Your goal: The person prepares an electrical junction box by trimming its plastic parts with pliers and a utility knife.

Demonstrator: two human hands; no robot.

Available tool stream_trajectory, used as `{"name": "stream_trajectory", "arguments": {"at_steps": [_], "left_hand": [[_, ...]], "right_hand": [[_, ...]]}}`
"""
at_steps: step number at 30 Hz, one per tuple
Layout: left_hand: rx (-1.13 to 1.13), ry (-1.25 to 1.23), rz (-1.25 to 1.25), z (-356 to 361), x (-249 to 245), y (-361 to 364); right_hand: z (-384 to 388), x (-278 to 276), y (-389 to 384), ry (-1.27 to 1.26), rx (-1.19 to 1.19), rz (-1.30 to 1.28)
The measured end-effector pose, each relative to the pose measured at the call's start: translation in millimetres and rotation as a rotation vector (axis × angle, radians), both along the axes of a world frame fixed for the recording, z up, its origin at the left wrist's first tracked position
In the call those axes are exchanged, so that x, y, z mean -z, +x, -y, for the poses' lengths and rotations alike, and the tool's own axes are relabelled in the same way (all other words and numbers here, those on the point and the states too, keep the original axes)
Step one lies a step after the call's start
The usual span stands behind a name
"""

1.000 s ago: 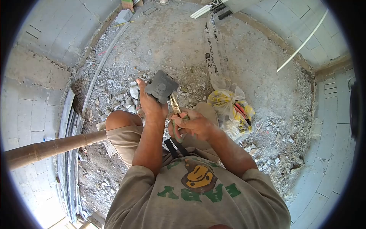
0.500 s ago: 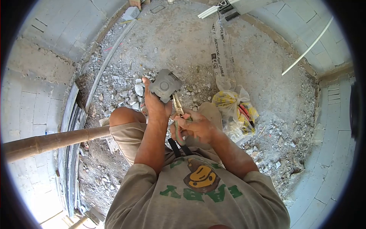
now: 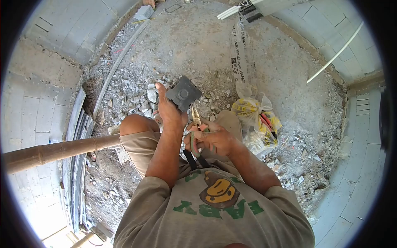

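My left hand (image 3: 172, 110) is wrapped around the side of a dark grey electrical box (image 3: 184, 93), held up in front of my knees. A round knockout mark shows on the face turned up to me. In my right hand (image 3: 216, 138) is a pair of pliers (image 3: 196, 115) with worn green and reddish grips. The plier jaws point away from me and reach the box's near right edge, where their tips are partly hidden.
A bamboo pole (image 3: 66, 152) runs in from the left to my knee. To the right sits a knotted plastic bag (image 3: 255, 120) with red-handled tools. Rubble (image 3: 138, 101) and long metal strips (image 3: 78, 165) lie at the left. A white pipe (image 3: 337, 53) leans at the right wall.
The box has turned slightly and shifted a little to the right in my left hand. The pliers have moved a little with it, still at its edge.
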State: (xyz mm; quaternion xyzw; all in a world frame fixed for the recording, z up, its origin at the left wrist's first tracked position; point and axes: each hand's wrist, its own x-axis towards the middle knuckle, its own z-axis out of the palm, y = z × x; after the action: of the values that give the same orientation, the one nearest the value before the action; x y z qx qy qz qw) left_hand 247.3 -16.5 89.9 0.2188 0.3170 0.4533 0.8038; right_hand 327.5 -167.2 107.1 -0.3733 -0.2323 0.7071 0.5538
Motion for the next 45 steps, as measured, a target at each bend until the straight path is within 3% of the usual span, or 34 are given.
{"name": "stream_trajectory", "arguments": {"at_steps": [2, 4, 5, 7, 8, 9, 11, 12, 15, 17, 19, 21, 24, 26, 27, 30, 32, 33, 35, 41, 42, 44, 45], "left_hand": [[0.009, -0.046, 0.017, -5, 3, -5], [0.113, -0.072, 0.025, -12, -4, -13], [0.110, -0.074, 0.020, -14, 0, -15], [0.106, 0.048, -0.238, -20, 9, -15], [0.068, -0.008, -0.175, -21, 10, -13], [0.076, -0.001, -0.172, -22, 5, -9], [0.020, -0.048, 0.035, -15, -7, -3], [-0.024, -0.039, 0.018, -11, -8, -1], [-0.017, 0.008, 0.034, -9, 13, -8], [0.002, -0.024, 0.030, -9, 7, -15], [0.016, -0.055, 0.028, -10, 2, -18], [0.028, -0.050, -0.209, -12, 2, -14], [0.048, -0.106, -0.177, -25, 4, -10], [0.076, -0.141, -0.155, -25, -10, -12], [0.059, -0.148, -0.148, -26, -7, -13], [0.230, -0.067, -0.336, -28, 4, -18], [0.268, -0.067, -0.347, -21, 1, -14], [0.307, -0.066, -0.350, -17, 1, -10], [0.351, -0.067, -0.357, -13, 8, -8], [0.393, -0.099, -0.409, 10, 4, -4], [0.353, -0.089, -0.338, 17, -8, -2], [0.397, -0.023, -0.307, 14, 5, -6], [0.442, 0.040, -0.274, 15, 3, -6]], "right_hand": [[-1, -8, 2, -0.032, -0.015, -0.111], [-2, -5, 15, 0.009, -0.170, 0.203], [-3, -10, 28, 0.008, -0.172, 0.198], [-13, -35, 56, -0.076, -0.472, 0.723], [-15, -39, 54, -0.109, -0.449, 0.744], [-15, -30, 47, -0.107, -0.438, 0.748], [-7, 7, 21, 0.047, -0.119, 0.178], [-6, 17, 6, 0.019, -0.054, 0.000], [-6, 12, -19, -0.045, 0.037, -0.142], [-7, -5, -3, -0.109, 0.023, -0.104], [-9, 1, 29, -0.050, -0.300, 0.169], [-7, -7, 49, -0.067, -0.381, 0.290], [-4, -7, 51, 0.005, -0.319, 0.366], [13, 11, 37, -0.027, -0.101, 0.255], [19, 13, 34, -0.031, -0.121, 0.261], [25, 13, 29, -0.027, 0.043, 0.405], [18, -4, 36, 0.060, 0.242, 1.015], [14, -8, 39, 0.051, 0.251, 1.021], [2, -13, 45, 0.095, 0.495, 1.021], [-24, 17, 55, 0.293, 0.457, 1.298], [-25, 23, 51, 0.296, 0.457, 1.297], [-22, 32, 41, -0.073, 0.426, 0.743], [-19, 29, 39, -0.078, 0.429, 0.742]]}}
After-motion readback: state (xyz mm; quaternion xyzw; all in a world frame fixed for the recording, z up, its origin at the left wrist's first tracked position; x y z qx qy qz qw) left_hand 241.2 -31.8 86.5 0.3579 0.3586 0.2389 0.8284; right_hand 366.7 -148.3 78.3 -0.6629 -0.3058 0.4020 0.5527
